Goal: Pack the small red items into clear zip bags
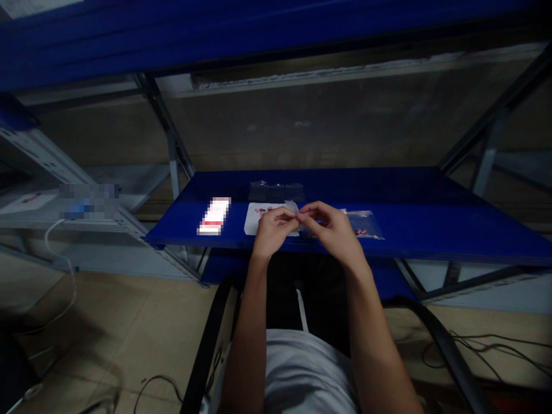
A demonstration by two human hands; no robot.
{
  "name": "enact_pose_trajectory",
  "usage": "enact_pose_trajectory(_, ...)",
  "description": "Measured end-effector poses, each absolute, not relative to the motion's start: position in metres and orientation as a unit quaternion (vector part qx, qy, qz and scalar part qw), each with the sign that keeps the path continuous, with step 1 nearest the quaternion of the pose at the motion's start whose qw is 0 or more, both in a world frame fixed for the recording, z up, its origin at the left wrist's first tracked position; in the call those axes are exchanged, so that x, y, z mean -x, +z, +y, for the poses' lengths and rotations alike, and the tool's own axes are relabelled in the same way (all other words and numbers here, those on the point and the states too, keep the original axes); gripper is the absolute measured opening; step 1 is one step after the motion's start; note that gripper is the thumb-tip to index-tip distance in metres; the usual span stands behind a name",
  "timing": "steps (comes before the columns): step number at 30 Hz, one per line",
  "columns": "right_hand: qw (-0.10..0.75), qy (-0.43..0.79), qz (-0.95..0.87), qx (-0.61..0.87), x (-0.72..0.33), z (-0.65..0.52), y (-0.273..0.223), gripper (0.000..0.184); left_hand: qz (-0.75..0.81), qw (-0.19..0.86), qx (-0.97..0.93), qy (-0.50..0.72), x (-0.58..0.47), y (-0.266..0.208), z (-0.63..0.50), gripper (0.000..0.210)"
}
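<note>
Near the front edge of the blue shelf, my left hand [275, 228] and my right hand [331, 229] meet with their fingertips pinched together. Between them shows a clear plastic bag [292, 205], its lower part hidden by my fingers. Beneath my left hand lies a white sheet [251, 220] with small pink and dark shapes on it; I cannot tell whether they are printed or loose. Just right of my right hand rests a clear zip bag [369, 221] with small pinkish-red pieces inside.
Flat clear bags [276, 191] lie behind my hands on the blue shelf [414, 213]. At left is a bright, pixelated phone-like thing [214, 215]. A blue upper shelf [276, 34] hangs overhead. Black chair armrests [211, 345] flank me, and cables [487, 348] run over the floor.
</note>
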State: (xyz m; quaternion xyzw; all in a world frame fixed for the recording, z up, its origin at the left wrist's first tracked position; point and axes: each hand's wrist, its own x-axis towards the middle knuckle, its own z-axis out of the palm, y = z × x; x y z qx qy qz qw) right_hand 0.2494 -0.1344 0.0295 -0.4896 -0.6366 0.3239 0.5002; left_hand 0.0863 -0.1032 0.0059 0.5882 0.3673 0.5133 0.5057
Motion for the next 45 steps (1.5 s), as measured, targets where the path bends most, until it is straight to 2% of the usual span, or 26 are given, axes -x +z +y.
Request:
enact_pose_trajectory(6,0.482,0.316,-0.655,0.489,-0.248,-0.134,0.029,0.033,0.357,0.493,-0.607,0.511,-0.087,0.005,-0.102,0.005)
enact_pose_trajectory(13,0.486,0.308,-0.650,0.496,-0.248,-0.135,0.029,0.036,0.359,0.511,-0.612,0.486,-0.084,0.004,-0.102,0.018)
enact_pose_trajectory(21,0.486,0.322,-0.645,0.495,-0.251,-0.134,0.027,0.030,0.354,0.499,-0.624,0.486,-0.083,0.006,-0.104,0.008)
enact_pose_trajectory(27,0.500,0.366,-0.623,0.477,-0.251,-0.134,0.027,0.032,0.364,0.498,-0.625,0.478,-0.083,0.010,-0.106,0.011)
enact_pose_trajectory(32,0.527,0.399,-0.586,0.468,-0.249,-0.133,0.025,0.034,0.369,0.457,-0.639,0.497,-0.085,0.014,-0.108,0.009)
enact_pose_trajectory(39,0.545,0.374,-0.584,0.472,-0.245,-0.130,0.022,0.033,0.416,0.342,-0.691,0.483,-0.088,0.019,-0.114,0.002)
enact_pose_trajectory(45,0.545,0.369,-0.593,0.464,-0.246,-0.127,0.018,0.031,0.401,0.355,-0.696,0.478,-0.085,0.014,-0.110,0.003)
